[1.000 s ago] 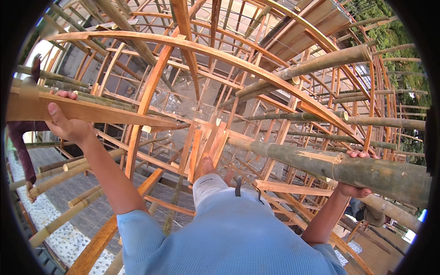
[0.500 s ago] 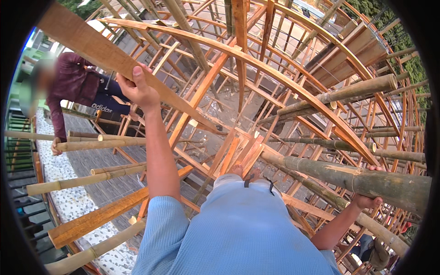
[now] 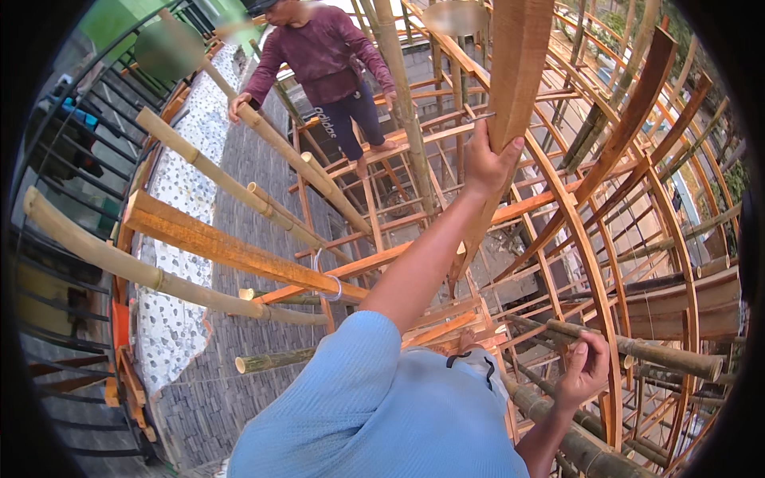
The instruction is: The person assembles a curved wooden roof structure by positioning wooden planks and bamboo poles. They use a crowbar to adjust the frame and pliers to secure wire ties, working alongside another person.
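- The left hand (image 3: 490,163) wraps round a wooden plank (image 3: 522,60), which slants steeply, its upper end past the top of the view.
- The right hand (image 3: 586,370) has curled fingers with a narrow gap to the thumb, beside a bamboo pole (image 3: 653,351); I cannot tell whether it holds anything.
- The plank could tip or twist if its one visible grip loosens (it looks heavy for a single hand), and might knock the curved beam (image 3: 575,219) nearby.
- A bare foot (image 3: 470,341) could slip, given such narrow footing.
- Pale lettering runs down the co-worker's (image 3: 327,60) dark trousers (image 3: 351,119); no other writing is legible.
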### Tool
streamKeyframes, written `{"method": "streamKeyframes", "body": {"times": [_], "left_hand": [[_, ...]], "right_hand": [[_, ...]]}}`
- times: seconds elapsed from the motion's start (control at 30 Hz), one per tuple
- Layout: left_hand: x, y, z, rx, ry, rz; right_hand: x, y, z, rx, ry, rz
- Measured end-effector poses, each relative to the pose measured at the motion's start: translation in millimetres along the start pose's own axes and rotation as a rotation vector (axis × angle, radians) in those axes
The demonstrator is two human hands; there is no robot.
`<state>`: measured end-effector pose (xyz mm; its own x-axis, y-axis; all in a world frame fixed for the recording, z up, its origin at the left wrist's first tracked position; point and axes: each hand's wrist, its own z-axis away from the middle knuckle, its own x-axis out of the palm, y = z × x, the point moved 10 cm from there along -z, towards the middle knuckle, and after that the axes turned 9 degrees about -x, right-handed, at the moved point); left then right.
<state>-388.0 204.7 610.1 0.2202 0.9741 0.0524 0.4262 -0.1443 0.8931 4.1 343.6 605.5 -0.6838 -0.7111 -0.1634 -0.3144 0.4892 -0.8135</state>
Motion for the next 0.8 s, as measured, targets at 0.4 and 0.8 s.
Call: {"method": "streamKeyframes", "body": {"times": [0.4,0.8], "left_hand": [[-123.7,-86.1,277.7,-0.705,-0.184,-0.409],[-391.5,137.5,634.2,-0.809,1.355,-0.497]], "right_hand": [[208.3,54.1,-190.5,-0.198,-0.263,-0.379],[295.9,123.0,-220.0,-0.139,-0.188,-0.188]]}}
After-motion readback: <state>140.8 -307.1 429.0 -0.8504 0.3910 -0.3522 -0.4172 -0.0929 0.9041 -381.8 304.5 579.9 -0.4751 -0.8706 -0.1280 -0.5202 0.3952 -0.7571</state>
